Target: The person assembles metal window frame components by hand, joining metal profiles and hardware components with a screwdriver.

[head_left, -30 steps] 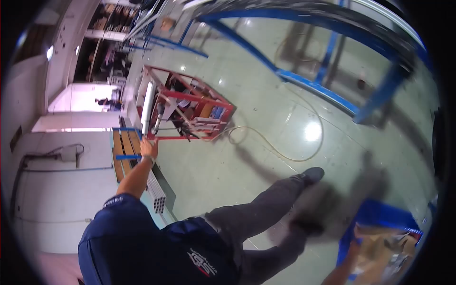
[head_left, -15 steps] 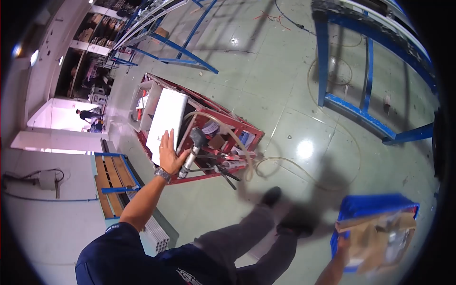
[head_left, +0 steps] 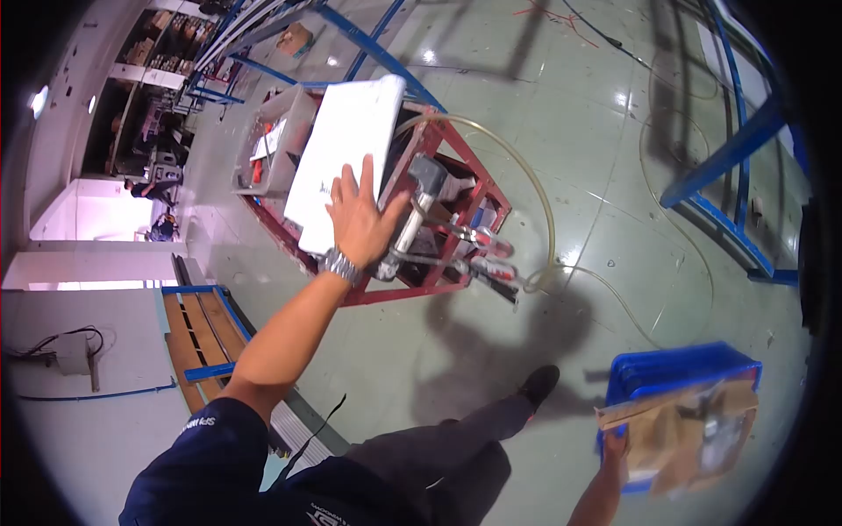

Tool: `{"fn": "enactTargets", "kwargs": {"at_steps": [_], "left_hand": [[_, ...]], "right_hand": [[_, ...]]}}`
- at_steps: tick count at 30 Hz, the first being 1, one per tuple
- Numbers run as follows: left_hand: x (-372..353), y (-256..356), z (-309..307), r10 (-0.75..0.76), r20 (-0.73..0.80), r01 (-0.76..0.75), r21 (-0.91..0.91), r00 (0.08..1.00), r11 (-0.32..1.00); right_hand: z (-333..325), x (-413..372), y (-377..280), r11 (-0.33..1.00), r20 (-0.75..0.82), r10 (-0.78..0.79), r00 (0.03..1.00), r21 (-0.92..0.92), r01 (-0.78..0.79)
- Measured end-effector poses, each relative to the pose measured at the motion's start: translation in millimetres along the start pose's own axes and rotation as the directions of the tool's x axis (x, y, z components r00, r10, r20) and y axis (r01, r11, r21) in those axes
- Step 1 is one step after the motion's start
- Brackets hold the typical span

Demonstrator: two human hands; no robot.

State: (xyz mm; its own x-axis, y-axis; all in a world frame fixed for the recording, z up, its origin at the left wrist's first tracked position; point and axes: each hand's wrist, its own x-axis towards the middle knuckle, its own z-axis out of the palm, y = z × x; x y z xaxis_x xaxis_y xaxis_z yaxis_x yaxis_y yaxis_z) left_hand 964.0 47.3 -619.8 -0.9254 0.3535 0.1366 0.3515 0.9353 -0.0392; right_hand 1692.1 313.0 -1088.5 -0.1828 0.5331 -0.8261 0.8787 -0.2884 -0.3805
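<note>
Resting an open, spread left hand [head_left: 358, 226] on the packet [head_left: 344, 131] reaching lengthwise past the fingertips, while gripping the bin [head_left: 680, 358] with the right hand [head_left: 616, 449].

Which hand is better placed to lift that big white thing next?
Probably the left hand: it lies spread on the white thing. The right hand seems busy holding the blue bin.

A hand could pass over the floor [head_left: 579, 346] between red cart [head_left: 377, 296] and blue bin [head_left: 680, 358], though a hose [head_left: 549, 210] loops across.
</note>
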Motion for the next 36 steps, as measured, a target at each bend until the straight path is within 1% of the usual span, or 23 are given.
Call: {"fn": "enactTargets", "kwargs": {"at_steps": [3, 5, 6, 7, 9, 11, 12, 13, 14, 15, 18, 21, 23, 24, 25, 26, 27, 28, 29, 31, 34, 35, 36], "left_hand": [[45.3, -29.5, 11.9, -0.018, 0.038, 0.018, 0.007, 0.999, 1.000], [66.6, -58.9, 26.1, -0.018, 0.059, 0.018, 0.002, 0.998, 1.000], [78.8, -77.5, 41.7, -0.010, 0.029, 0.010, 0.012, 1.000, 1.000], [91.5, -99.0, 58.1, -0.003, -0.006, 0.003, 0.027, 1.000, 1.000], [117.0, -155.1, 127.2, 0.086, -0.191, -0.065, 0.114, 0.978, 0.991], [142.4, -220.1, 200.7, 0.245, -0.412, -0.157, 0.234, 0.878, 0.959], [141.7, -205.2, 165.4, 0.149, -0.273, -0.107, 0.164, 0.950, 0.981], [136.7, -187.7, 131.0, 0.076, -0.129, -0.063, 0.102, 0.989, 0.993], [134.6, -177.5, 112.8, 0.036, -0.038, -0.033, 0.072, 0.999, 0.997], [135.8, -173.5, 105.6, 0.024, 0.007, -0.024, 0.053, 1.000, 0.998], [137.4, -166.3, 96.2, 0.032, 0.091, -0.033, 0.008, 0.995, 0.999], [136.5, -169.4, 77.3, 0.095, 0.176, -0.074, -0.119, 0.980, 0.990], [130.2, -194.1, 52.0, 0.227, 0.057, -0.182, -0.427, 0.972, 0.886], [129.7, -235.0, 42.7, 0.437, -0.136, -0.447, -0.459, 0.889, 0.768], [129.5, -275.8, 33.3, 0.608, -0.317, -0.682, -0.418, 0.728, 0.600], [122.7, -322.4, 12.0, 0.671, -0.223, -0.702, -0.331, 0.707, 0.630], [121.3, -373.0, 16.6, 0.778, -0.204, -0.802, -0.216, 0.594, 0.556], [117.8, -428.1, 30.7, 0.850, -0.093, -0.853, -0.120, 0.519, 0.508], [109.9, -472.7, 44.4, 0.832, 0.073, -0.825, -0.106, 0.550, 0.555], [111.0, -521.1, 77.9, 0.838, 0.027, -0.829, -0.136, 0.545, 0.543], [127.1, -510.7, 88.6, 0.841, -0.134, -0.845, 0.040, 0.525, 0.534], [137.5, -506.7, 84.6, 0.885, -0.122, -0.829, 0.312, 0.450, 0.465], [142.9, -498.8, 84.6, 0.843, -0.208, -0.834, 0.158, 0.496, 0.529]], "right_hand": [[54.2, -22.6, -13.0, 0.980, -0.121, -0.171, 0.978, -0.128, 0.155], [79.2, -41.8, -34.1, 0.998, 0.020, -0.058, 0.998, 0.013, 0.058], [102.7, -45.9, -42.9, 0.999, -0.099, -0.048, 0.994, -0.031, 0.045], [121.1, -48.0, -54.2, 0.999, -0.126, -0.044, 0.991, -0.023, 0.041], [149.2, -66.0, -66.4, 1.000, -0.150, -0.020, 0.989, -0.014, 0.018], [179.6, -83.1, -80.6, 0.994, -0.138, -0.063, 0.988, 0.077, 0.074], [185.8, -100.1, -103.8, 0.994, -0.091, -0.020, 0.996, 0.103, 0.030], [196.9, -111.3, -114.1, 0.992, -0.043, 0.028, 0.999, 0.123, -0.023], [207.2, -103.8, -100.2, 0.999, -0.058, -0.052, 0.997, -0.009, 0.051], [219.9, -88.7, -81.1, 0.992, -0.084, -0.115, 0.990, -0.061, 0.110], [264.3, -45.2, -13.8, 0.939, -0.154, -0.342, 0.927, -0.102, 0.329], [299.1, -79.9, -70.7, 0.956, -0.115, -0.292, 0.949, -0.040, 0.289], [333.6, -91.9, -103.7, 0.973, -0.135, -0.230, 0.964, -0.053, 0.225], [346.2, -96.2, -115.9, 0.977, -0.149, -0.214, 0.966, -0.048, 0.209], [365.7, -101.3, -126.9, 0.979, -0.166, -0.204, 0.965, -0.047, 0.198], [380.1, -113.0, -136.9, 0.984, -0.176, -0.180, 0.968, -0.040, 0.176], [397.2, -123.4, -143.7, 0.986, -0.179, -0.168, 0.969, -0.038, 0.164], [416.9, -132.6, -151.9, 0.987, -0.191, -0.160, 0.969, -0.027, 0.157], [437.3, -142.1, -158.4, 0.988, -0.202, -0.156, 0.967, -0.018, 0.156], [478.5, -160.1, -174.3, 0.989, -0.227, -0.143, 0.963, -0.004, 0.146], [546.4, -185.9, -195.5, 0.991, -0.261, -0.125, 0.957, 0.015, 0.133], [567.5, -194.7, -202.2, 0.991, -0.262, -0.123, 0.957, 0.020, 0.133], [591.3, -204.1, -205.7, 0.991, -0.269, -0.116, 0.956, 0.030, 0.129]]}}
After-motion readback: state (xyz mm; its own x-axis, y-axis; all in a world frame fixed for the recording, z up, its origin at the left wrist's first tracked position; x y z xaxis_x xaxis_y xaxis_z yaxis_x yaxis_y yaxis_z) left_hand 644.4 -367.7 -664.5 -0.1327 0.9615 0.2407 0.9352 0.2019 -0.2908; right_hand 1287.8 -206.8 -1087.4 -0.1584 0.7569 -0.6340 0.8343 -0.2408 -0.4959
